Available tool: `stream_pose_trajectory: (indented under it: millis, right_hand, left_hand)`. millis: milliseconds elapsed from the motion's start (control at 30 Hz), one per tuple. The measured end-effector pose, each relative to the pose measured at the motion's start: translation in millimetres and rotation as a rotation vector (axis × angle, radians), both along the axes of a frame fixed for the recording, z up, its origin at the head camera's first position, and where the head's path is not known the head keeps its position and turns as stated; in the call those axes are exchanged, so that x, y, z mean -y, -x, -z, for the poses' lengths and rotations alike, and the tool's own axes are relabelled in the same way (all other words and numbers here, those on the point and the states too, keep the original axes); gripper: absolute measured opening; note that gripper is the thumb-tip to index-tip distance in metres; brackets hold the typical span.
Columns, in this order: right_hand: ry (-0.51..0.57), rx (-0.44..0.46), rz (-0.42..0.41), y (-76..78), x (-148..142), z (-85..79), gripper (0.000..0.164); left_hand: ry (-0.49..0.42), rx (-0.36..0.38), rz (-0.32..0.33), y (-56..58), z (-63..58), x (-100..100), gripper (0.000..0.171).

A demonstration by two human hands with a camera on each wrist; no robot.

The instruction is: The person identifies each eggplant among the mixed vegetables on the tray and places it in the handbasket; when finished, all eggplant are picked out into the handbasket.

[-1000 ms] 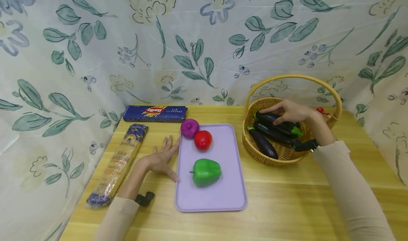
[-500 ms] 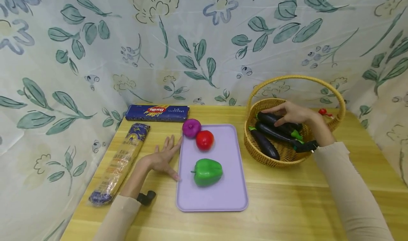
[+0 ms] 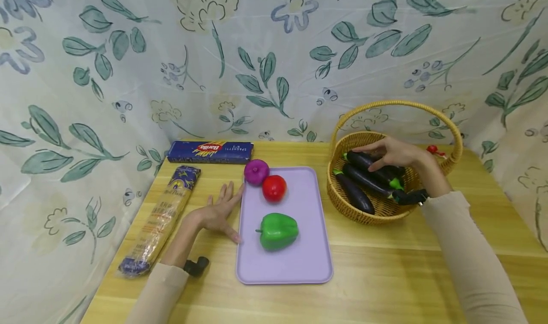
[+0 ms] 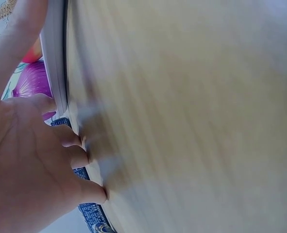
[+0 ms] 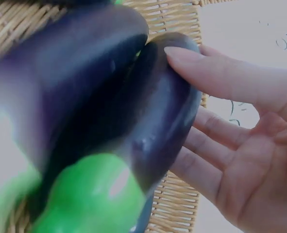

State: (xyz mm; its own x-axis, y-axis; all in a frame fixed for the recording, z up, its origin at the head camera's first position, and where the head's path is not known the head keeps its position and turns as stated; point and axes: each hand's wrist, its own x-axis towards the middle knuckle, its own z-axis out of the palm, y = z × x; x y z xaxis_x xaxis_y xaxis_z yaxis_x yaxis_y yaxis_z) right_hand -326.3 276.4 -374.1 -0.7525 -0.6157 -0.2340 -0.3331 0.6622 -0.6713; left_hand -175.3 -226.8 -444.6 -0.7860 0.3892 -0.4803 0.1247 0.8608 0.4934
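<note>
In the head view, my left hand (image 3: 217, 215) is spread on the table, its thumb and forefinger touching the left rim of a lilac tray (image 3: 310, 262). A green bell pepper (image 3: 278, 231) and a red tomato (image 3: 274, 189) lie on that tray. A purple onion (image 3: 257, 172) sits at its far left corner. My right hand (image 3: 398, 153) is inside a wicker basket (image 3: 344, 210) of several eggplants. The right wrist view shows my thumb on top of one dark eggplant (image 5: 158, 107) with a green cap, the other fingers along its far side, gripping it.
Left of the tray lie a bag of spaghetti (image 3: 162, 219) and, farther back, a blue spaghetti box (image 3: 210, 152). The basket's tall handle (image 3: 398, 103) arches over my right hand. Small red items (image 3: 434, 149) show behind the basket's right side. A floral cloth (image 3: 274, 62) hangs behind the table.
The view has shifted slightly. My right hand stays in the basket; the eggplants at its fingers have shifted a little. My left hand keeps its place by the tray.
</note>
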Motion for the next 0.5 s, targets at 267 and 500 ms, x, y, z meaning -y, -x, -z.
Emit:
stream_pose_trajectory:
  millis: [267,500]
  right_hand:
    - [-0.015,-0.028,0.008,-0.3,-3.2,1.0,0.065]
    - [-0.02,0.002,0.017,-1.6,-3.8,0.3,0.066]
  left_hand:
    - [0.01,-0.009,-0.002,1.2,-0.4,0.5,0.148]
    - [0.012,-0.005,-0.007,0.7,0.2,-0.7,0.147]
